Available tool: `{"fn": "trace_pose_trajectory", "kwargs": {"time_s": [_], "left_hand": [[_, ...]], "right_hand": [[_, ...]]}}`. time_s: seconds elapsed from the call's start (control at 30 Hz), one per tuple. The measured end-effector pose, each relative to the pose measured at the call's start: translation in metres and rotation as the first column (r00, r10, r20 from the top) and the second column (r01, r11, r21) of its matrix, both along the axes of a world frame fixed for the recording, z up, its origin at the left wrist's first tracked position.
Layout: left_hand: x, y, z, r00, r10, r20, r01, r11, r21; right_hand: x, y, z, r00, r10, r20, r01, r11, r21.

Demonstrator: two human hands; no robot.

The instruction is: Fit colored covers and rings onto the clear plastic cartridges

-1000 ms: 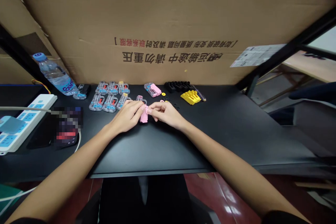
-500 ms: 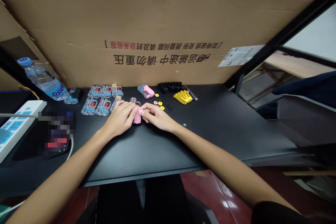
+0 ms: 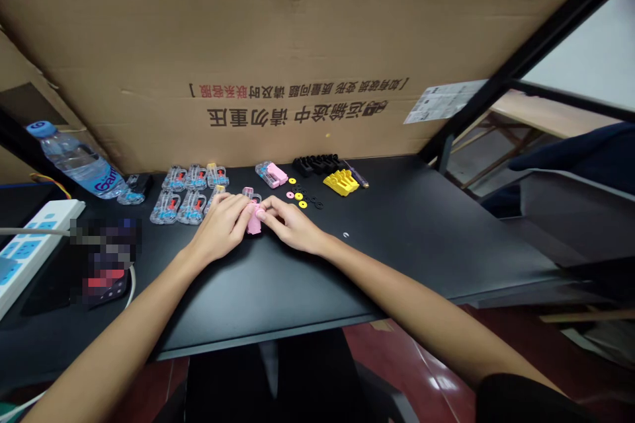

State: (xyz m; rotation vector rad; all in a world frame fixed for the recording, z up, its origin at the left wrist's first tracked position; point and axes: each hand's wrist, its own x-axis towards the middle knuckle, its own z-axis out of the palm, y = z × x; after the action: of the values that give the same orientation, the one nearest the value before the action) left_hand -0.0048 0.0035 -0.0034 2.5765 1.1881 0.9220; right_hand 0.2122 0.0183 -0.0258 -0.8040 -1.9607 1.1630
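Note:
A small pink plastic part [image 3: 254, 223] sits on the black table [image 3: 407, 238], pinched between both hands. My left hand [image 3: 221, 225] closes on it from the left, my right hand [image 3: 290, 222] from the right, fingertips meeting on the part. Just behind the hands lies a clear-and-pink piece [image 3: 251, 194], partly hidden by my fingers. Several clear assembled units with red and blue insides [image 3: 188, 189] lie in two rows left of the hands.
A pink-and-clear unit [image 3: 271, 174], black parts [image 3: 315, 163], a yellow part [image 3: 340, 182], small yellow, pink and black rings [image 3: 300, 196] lie behind. Water bottle [image 3: 79, 162], power strip [image 3: 22, 248] and cable at left. Cardboard [image 3: 297, 59] walls the back.
The view has swung to the right, so everything sits further left in the picture. Both hands stay pinched on the pink part, with only small finger shifts.

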Motion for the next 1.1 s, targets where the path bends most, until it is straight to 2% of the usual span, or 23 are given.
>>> {"fn": "trace_pose_trajectory", "kwargs": {"time_s": [0.23, 0.43, 0.6, 0.67, 0.7, 0.77, 0.8, 0.87, 0.97, 1.03, 1.1], "left_hand": [[0.001, -0.001, -0.002, 0.999, -0.024, 0.03, 0.025, 0.999, -0.038], [0.001, -0.001, -0.003, 0.998, -0.037, 0.041, 0.039, 0.998, -0.041], [0.001, -0.001, -0.001, 0.997, -0.021, 0.078, 0.025, 0.998, -0.057], [0.0, -0.001, 0.001, 0.996, -0.001, 0.086, 0.006, 0.998, -0.063], [0.0, -0.001, 0.002, 0.996, 0.008, 0.086, -0.003, 0.998, -0.064], [0.0, -0.002, 0.003, 0.996, 0.02, 0.082, -0.015, 0.998, -0.061], [0.0, -0.002, 0.004, 0.997, 0.021, 0.08, -0.016, 0.998, -0.06], [0.001, -0.002, 0.004, 0.997, 0.017, 0.079, -0.013, 0.998, -0.055], [0.001, -0.002, 0.003, 0.996, 0.004, 0.086, 0.0, 0.999, -0.043], [0.001, -0.002, 0.002, 0.995, -0.001, 0.099, 0.004, 1.0, -0.031], [0.001, -0.003, 0.001, 0.994, -0.004, 0.107, 0.007, 1.0, -0.028]], "right_hand": [[0.001, 0.001, 0.013, 0.997, 0.006, -0.076, -0.024, 0.973, -0.228], [0.0, -0.001, 0.014, 0.995, 0.0, -0.1, -0.024, 0.969, -0.247], [0.009, 0.006, 0.017, 0.999, 0.021, -0.025, -0.026, 0.972, -0.234], [0.022, 0.016, 0.019, 0.997, -0.078, 0.029, 0.081, 0.988, -0.133], [0.03, 0.022, 0.02, 0.983, -0.172, 0.061, 0.174, 0.984, -0.032], [0.046, 0.035, 0.019, 0.92, -0.352, 0.171, 0.31, 0.923, 0.228], [0.053, 0.041, 0.018, 0.889, -0.385, 0.246, 0.296, 0.896, 0.332], [0.064, 0.048, 0.014, 0.831, -0.388, 0.398, 0.192, 0.873, 0.449], [0.067, 0.051, 0.01, 0.762, -0.359, 0.539, 0.05, 0.862, 0.504], [0.063, 0.048, 0.009, 0.735, -0.366, 0.571, 0.011, 0.848, 0.53], [0.057, 0.044, 0.01, 0.743, -0.354, 0.568, -0.004, 0.847, 0.532]]}}
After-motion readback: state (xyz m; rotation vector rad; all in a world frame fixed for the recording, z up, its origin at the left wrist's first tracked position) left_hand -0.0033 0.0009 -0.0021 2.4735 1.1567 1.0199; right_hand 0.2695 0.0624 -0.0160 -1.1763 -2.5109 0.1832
